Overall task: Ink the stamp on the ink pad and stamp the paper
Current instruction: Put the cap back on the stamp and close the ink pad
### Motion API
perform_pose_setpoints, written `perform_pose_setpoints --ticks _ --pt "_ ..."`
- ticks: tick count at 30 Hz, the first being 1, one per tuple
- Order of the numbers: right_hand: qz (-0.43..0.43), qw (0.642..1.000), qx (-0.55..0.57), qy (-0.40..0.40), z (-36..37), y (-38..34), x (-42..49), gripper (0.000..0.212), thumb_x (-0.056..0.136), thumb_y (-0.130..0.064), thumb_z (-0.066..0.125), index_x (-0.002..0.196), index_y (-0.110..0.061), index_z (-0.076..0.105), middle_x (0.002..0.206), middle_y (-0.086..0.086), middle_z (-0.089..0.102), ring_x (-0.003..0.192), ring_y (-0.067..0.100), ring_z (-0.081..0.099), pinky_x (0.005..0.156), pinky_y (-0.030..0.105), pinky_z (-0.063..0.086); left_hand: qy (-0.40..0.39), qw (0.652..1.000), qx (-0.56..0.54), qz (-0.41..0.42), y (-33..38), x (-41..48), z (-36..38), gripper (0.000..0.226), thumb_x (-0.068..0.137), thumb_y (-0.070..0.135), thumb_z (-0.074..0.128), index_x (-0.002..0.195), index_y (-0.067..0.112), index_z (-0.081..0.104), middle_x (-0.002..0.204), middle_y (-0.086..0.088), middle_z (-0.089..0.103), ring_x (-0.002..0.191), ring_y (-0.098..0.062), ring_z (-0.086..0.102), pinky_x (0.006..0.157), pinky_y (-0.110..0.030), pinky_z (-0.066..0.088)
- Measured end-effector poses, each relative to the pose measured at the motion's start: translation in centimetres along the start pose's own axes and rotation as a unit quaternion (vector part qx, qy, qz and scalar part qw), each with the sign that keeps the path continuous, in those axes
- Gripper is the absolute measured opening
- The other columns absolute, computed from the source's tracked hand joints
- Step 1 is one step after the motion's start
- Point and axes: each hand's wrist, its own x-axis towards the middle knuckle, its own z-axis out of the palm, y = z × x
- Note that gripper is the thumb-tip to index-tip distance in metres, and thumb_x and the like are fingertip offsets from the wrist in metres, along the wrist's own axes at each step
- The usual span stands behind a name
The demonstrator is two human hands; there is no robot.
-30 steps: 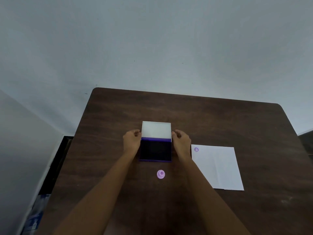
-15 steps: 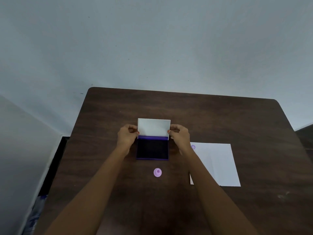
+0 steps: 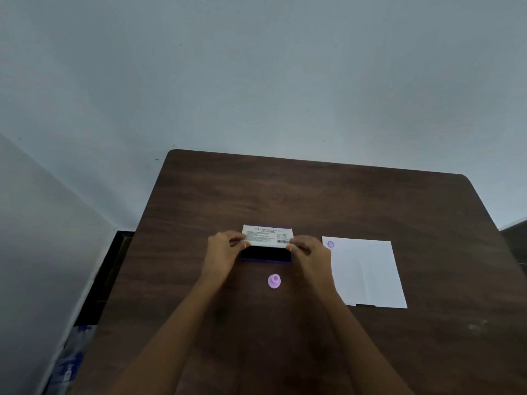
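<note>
The purple ink pad (image 3: 266, 255) lies mid-table, its dark pad partly showing. Its hinged lid (image 3: 268, 236) is tilted down over the pad, its labelled outer face with a barcode towards me. My left hand (image 3: 223, 252) pinches the lid's left front corner and my right hand (image 3: 309, 253) pinches its right front corner. A small round lilac stamp (image 3: 274, 281) stands on the table just in front of the pad, untouched. To the right lies a white paper sheet (image 3: 368, 273) with one purple stamp mark (image 3: 330, 244) in its far left corner.
The dark wooden table (image 3: 313, 195) stands against a pale wall. Left of the table, a gap drops to the floor, where a blue-and-white package (image 3: 70, 363) lies.
The lid has swung from upright, white inside facing me, down towards the pad; its printed outer face now shows. Both hands followed the lid's corners. The stamp and paper stayed still.
</note>
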Motion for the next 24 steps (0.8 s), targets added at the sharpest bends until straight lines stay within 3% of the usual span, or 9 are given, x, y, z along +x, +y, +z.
perform_pose_setpoints --ticks 3,7,15,19,24 --pt "-0.014 1.0 -0.023 -0.006 0.3 1.0 -0.7 0.016 0.076 -0.005 0.069 0.092 -0.006 0.07 0.103 0.012 0.069 0.093 0.018 0.063 0.085 0.019 0.046 -0.007 0.999 0.036 -0.005 -1.2 -0.7 0.6 0.023 0.079 0.003 0.065 0.102 -0.001 0.065 0.108 -0.018 0.068 0.095 -0.021 0.064 0.088 -0.023 0.045" --pt "-0.03 0.998 -0.052 -0.02 0.6 1.7 -1.3 0.021 0.077 0.001 0.066 0.098 -0.001 0.067 0.112 0.016 0.065 0.101 0.025 0.062 0.093 0.041 0.051 -0.009 0.995 0.096 0.011 -2.2 -1.3 1.3 0.024 0.084 0.008 0.06 0.107 0.003 0.063 0.113 -0.017 0.066 0.102 -0.027 0.061 0.09 -0.032 0.045" --pt "-0.074 0.988 -0.135 -0.022 1.7 2.9 -1.9 0.015 0.082 0.0 0.061 0.095 0.003 0.066 0.112 0.019 0.064 0.105 0.03 0.059 0.096 0.038 0.047 -0.033 0.977 0.194 0.08 -3.6 -2.2 2.0 0.019 0.09 0.012 0.047 0.102 0.007 0.06 0.11 -0.014 0.063 0.094 -0.032 0.063 0.078 -0.041 0.048" --pt "-0.113 0.977 -0.179 -0.019 1.9 3.1 -2.4 0.013 0.082 0.0 0.061 0.093 0.002 0.067 0.112 0.018 0.064 0.103 0.031 0.06 0.093 0.027 0.042 -0.054 0.963 0.246 0.092 -4.1 -2.2 2.2 0.021 0.091 0.01 0.041 0.106 0.009 0.056 0.114 -0.012 0.057 0.091 -0.03 0.062 0.076 -0.039 0.049" --pt "-0.17 0.95 -0.26 -0.016 1.4 2.6 -3.0 0.014 0.079 -0.007 0.067 0.092 -0.002 0.068 0.107 0.016 0.067 0.098 0.031 0.063 0.079 0.035 0.055 -0.043 0.951 0.292 0.088 -3.4 -2.5 2.6 0.025 0.095 0.021 0.037 0.111 0.011 0.053 0.121 -0.007 0.052 0.1 -0.025 0.057 0.076 -0.04 0.05"
